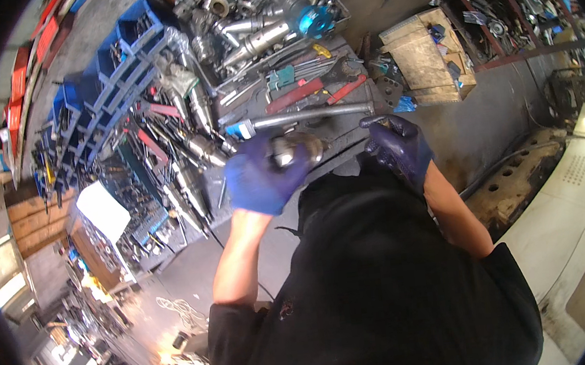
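Note:
My left hand (260, 178), in a blue glove, grips a shiny conical metal tool holder (294, 150) just above the near edge of a dark workbench (345, 142). My right hand (398, 145), in a darker purple glove, rests curled on the bench's near right corner; I cannot tell whether it holds anything. A long steel bar (307, 117) lies on the bench just beyond the tool holder.
Red-handled tools (312, 92) and several metal tool holders (251, 42) cover the bench. Blue bins (106, 74) line its left side. A wooden box (428, 57) stands to the right, beside a shelf of parts. A white machine cover (575, 190) lies at the right.

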A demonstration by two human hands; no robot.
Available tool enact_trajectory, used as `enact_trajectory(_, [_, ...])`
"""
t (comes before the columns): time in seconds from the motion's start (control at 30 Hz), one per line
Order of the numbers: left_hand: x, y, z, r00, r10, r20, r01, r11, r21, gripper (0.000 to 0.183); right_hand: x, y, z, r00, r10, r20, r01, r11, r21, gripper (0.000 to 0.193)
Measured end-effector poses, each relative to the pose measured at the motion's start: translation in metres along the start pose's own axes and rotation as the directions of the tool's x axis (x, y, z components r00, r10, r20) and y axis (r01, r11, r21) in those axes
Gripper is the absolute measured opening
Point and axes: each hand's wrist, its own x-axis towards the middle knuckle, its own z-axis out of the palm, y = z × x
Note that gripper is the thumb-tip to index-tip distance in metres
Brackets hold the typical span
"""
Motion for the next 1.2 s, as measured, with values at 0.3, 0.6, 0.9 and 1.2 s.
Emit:
enact_trajectory(0.3, [-0.016, 0.02, 0.082, 0.992, -0.066, -0.108, 0.074, 0.994, 0.074, 0.042, 0.014, 0.004, -0.015, 0.975, -0.007, 0.224, 0.03, 0.994, -0.101, 0.026])
enact_trajectory(0.6, [-0.025, 0.018, 0.112, 0.981, -0.081, -0.179, 0.081, 0.997, -0.009, 0.052, 0.028, -0.002, -0.012, 0.853, -0.261, 0.452, 0.366, 0.917, -0.162, 0.028])
enact_trajectory(0.9, [-0.013, -0.033, 0.17, 0.943, -0.077, -0.324, -0.076, 0.897, -0.435, 0.046, 0.036, 0.002, -0.015, 0.854, -0.31, 0.418, 0.401, 0.904, -0.15, 0.027])
enact_trajectory(1.2, [-0.084, -0.018, 0.094, 0.679, -0.717, 0.155, 0.294, 0.073, -0.953, 0.043, 0.08, 0.052, 0.004, 0.731, -0.196, 0.654, 0.683, 0.189, -0.706, 0.05])
